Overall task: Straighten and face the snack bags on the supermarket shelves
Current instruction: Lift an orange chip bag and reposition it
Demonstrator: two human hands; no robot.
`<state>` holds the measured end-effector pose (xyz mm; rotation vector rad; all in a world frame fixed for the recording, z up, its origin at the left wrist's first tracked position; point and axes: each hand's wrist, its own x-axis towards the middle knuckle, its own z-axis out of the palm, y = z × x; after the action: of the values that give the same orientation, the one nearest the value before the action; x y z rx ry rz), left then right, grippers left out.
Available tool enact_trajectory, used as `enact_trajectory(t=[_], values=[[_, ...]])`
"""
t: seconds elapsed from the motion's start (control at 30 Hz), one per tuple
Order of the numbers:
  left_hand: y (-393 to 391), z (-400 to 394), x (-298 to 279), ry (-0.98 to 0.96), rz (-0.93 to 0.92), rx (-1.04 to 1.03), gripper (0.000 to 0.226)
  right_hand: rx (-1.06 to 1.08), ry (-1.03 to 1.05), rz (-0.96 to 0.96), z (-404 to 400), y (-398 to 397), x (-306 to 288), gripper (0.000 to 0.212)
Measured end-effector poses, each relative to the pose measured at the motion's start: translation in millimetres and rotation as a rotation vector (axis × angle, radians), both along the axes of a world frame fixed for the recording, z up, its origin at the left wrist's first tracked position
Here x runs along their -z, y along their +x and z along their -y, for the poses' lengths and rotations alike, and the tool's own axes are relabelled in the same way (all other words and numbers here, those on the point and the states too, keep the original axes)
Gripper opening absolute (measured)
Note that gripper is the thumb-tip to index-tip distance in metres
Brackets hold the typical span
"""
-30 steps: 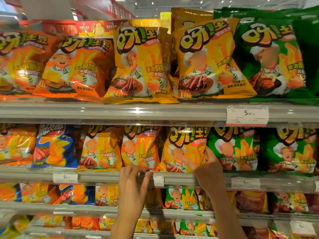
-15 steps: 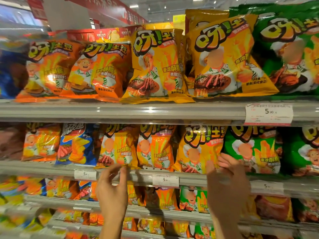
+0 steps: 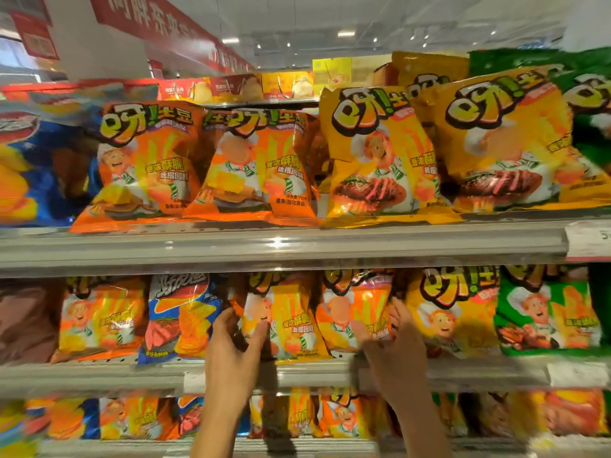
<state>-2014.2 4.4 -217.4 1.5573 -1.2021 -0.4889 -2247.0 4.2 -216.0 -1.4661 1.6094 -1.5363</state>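
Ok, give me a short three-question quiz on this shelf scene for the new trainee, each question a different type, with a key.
1. True or false: both hands work on the middle shelf.
2. Which bag does the left hand touch?
A. the green bag
B. the left orange bag
C. the blue bag
3. Fill in: the right hand rests on the right orange bag, which stands just left of the ______ bag.

Key: 1 true; 2 B; 3 yellow.
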Motion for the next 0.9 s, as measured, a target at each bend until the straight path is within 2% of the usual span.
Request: enact_trajectory(t=[0.07, 0.13, 0.2, 0.33, 0.47, 0.6, 0.77, 0.9], values=[[7, 7, -1, 0.055, 0.021, 0.080, 0.082, -0.011, -0.038, -0.001, 4, 6, -4, 0.048], [11, 13, -4, 0.097, 0.032, 0.150, 0.091, -0.050, -0.023, 0.042, 9, 9, -5, 0.065], [11, 19, -6, 0.123, 0.045, 0.232, 0.089, -0.082, 0.018, 0.085, 17, 9, -2, 0.082], [9, 24, -7, 0.122, 0.015, 0.311, 0.084, -0.063, 0.053, -0.028, 27, 4, 8, 0.059], [11, 31, -7, 0.166, -0.028, 0.351, 0.096, -0.025, 0.075, -0.099, 39, -1, 8, 0.066], [16, 40, -8, 0.210, -0.079, 0.399, 0.091, 0.022, 0.075, -0.153, 42, 2, 8, 0.072], [15, 45, -9, 0.198, -0.139, 0.371, 0.082, 0.042, 0.039, -0.116, 43, 2, 11, 0.057], [13, 42, -10, 0.139, -0.183, 0.314, 0.089, 0.040, -0.069, -0.130, 43, 4, 14, 0.049]])
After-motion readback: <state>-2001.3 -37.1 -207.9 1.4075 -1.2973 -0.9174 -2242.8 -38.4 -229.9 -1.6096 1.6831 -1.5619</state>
